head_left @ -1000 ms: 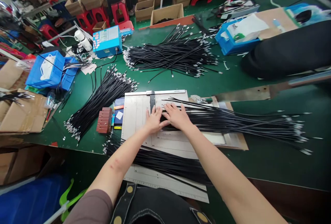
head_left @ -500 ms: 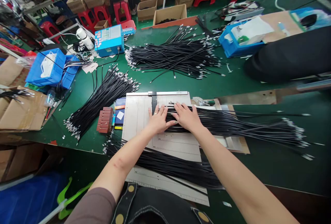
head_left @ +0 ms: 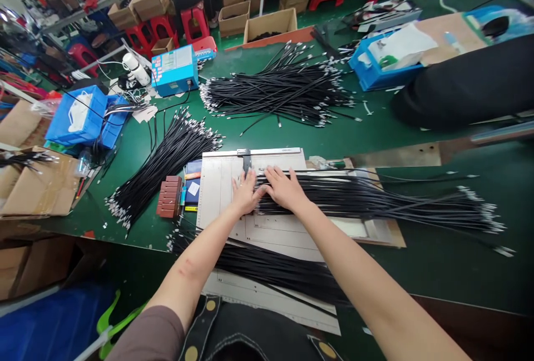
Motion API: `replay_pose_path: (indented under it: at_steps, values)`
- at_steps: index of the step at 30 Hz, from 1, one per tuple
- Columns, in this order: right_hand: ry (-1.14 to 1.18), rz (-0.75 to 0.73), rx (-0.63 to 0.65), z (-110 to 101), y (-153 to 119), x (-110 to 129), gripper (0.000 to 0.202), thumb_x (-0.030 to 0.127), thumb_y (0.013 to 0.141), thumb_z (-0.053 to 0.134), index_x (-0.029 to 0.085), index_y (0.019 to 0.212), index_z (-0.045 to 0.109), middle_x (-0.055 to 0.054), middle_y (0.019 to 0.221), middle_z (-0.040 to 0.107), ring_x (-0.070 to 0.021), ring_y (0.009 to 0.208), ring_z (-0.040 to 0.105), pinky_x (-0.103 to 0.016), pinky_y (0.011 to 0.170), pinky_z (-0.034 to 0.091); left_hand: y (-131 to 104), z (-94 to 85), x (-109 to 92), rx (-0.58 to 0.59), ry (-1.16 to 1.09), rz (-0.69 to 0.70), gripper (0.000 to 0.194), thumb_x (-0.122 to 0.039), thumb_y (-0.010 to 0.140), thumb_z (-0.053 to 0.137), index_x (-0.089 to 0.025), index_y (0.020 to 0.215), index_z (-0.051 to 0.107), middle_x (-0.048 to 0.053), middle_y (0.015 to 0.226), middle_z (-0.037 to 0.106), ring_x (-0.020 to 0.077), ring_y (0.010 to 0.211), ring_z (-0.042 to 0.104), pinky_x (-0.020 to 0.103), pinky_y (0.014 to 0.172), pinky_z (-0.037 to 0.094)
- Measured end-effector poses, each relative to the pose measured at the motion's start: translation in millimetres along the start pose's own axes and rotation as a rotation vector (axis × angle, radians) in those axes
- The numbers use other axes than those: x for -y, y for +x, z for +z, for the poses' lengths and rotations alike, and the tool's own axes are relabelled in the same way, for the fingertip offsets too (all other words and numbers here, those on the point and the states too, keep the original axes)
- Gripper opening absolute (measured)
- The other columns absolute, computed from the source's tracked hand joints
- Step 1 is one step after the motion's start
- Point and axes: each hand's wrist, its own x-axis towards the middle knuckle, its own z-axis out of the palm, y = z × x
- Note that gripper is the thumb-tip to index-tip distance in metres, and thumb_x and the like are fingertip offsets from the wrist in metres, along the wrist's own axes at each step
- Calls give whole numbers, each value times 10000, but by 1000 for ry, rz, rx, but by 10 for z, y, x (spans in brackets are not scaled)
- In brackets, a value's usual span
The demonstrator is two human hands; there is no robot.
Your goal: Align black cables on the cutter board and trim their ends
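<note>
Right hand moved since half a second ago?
Yes. The right hand has shifted left, closer to the black strip that stays in the same place on the pale board.

On the table (head_left: 267, 137), a board (head_left: 221, 194) reaches the near edge. A cable bundle (head_left: 334, 194) runs from it toward the right edge; a second bundle (head_left: 275, 269) crosses it closer to the near edge. A block (head_left: 169, 197) sits between board and third bundle (head_left: 161, 166), leftward. Toward the far edge, a cable pile (head_left: 275, 91) lies between a device (head_left: 175, 72), left, and a bin (head_left: 369, 77), right.
</note>
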Motion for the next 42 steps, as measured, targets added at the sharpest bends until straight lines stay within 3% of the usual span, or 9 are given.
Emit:
replay_pose_path:
  at_steps: [3, 6, 9, 14, 17, 23, 29, 37, 42]
  values:
    - [31, -14, 26, -1, 82, 243, 598, 392, 1015, 253, 137, 1537, 396, -113, 1615, 327, -274, 1505, 271, -600, 1221, 178, 63, -11, 77, -89, -90, -50, 702, -559, 1023, 185, -237, 1630, 45, 57, 1704, 78, 210, 1571, 50, 472, 1261, 63]
    - [49, -4, 79, -56, 137, 315, 600, 355, 1002, 270, 163, 1565, 347, -95, 1630, 302, -272, 1518, 239, -598, 1222, 177, 168, -56, 47, -84, -26, -13, 712, -592, 1012, 189, -261, 1629, 64, 46, 1706, 63, 230, 1573, 33, 526, 1252, 67]
    - [48, 78, 45, -128, 52, 91, 615, 397, 1006, 280, 182, 1582, 305, -109, 1633, 296, -284, 1510, 252, -598, 1210, 196, 242, -90, -80, -17, 156, 74, 748, -650, 986, 212, -251, 1618, 176, 43, 1698, 137, 294, 1572, 51, 621, 1230, 38]
    - [15, 427, -91, -148, -442, -543, 646, 492, 1020, 199, 137, 1515, 414, -182, 1592, 358, -358, 1467, 302, -711, 1137, 202, 175, -76, -255, -23, 358, 109, 856, -749, 930, 259, -214, 1598, 271, 66, 1682, 216, 343, 1564, 90, 641, 1232, 25]
    - [-12, 398, -105, -79, -691, -695, 648, 502, 1022, 198, 143, 1519, 407, -160, 1585, 380, -342, 1466, 295, -709, 1140, 191, 86, -50, -290, 18, 378, 115, 879, -761, 920, 276, -206, 1602, 258, 85, 1688, 189, 340, 1565, 91, 636, 1235, 53]
    - [-51, 332, -195, 48, -803, -613, 648, 508, 1021, 225, 121, 1486, 459, -179, 1557, 418, -361, 1445, 312, -697, 1126, 217, -4, -154, -149, 21, 342, 89, 775, -700, 950, 312, -269, 1593, 282, 48, 1666, 274, 331, 1560, 130, 620, 1241, 36]
    - [-40, 326, -286, 142, -840, -547, 660, 497, 1010, 264, 84, 1494, 443, -236, 1551, 397, -394, 1441, 298, -709, 1123, 182, 206, -436, 125, -153, 211, -239, 717, -389, 987, 426, -123, 1604, 178, 198, 1689, 78, 302, 1564, 119, 485, 1232, 211]
    - [-12, 331, -221, 81, -843, -546, 680, 514, 1014, 221, 81, 1488, 446, -235, 1554, 393, -395, 1432, 317, -725, 1114, 196, 574, -392, -176, 39, 271, -28, 1124, -597, 743, 755, -248, 1617, 140, 147, 1693, -125, 413, 1543, -95, 651, 1211, 63]
    - [-20, 329, -214, 81, -851, -545, 678, 519, 1014, 237, 85, 1495, 438, -235, 1560, 384, -399, 1432, 317, -728, 1113, 199, 702, -368, -194, 103, 293, -121, 1202, -600, 708, 782, -252, 1623, 84, 158, 1680, -181, 442, 1531, -119, 692, 1192, 48]
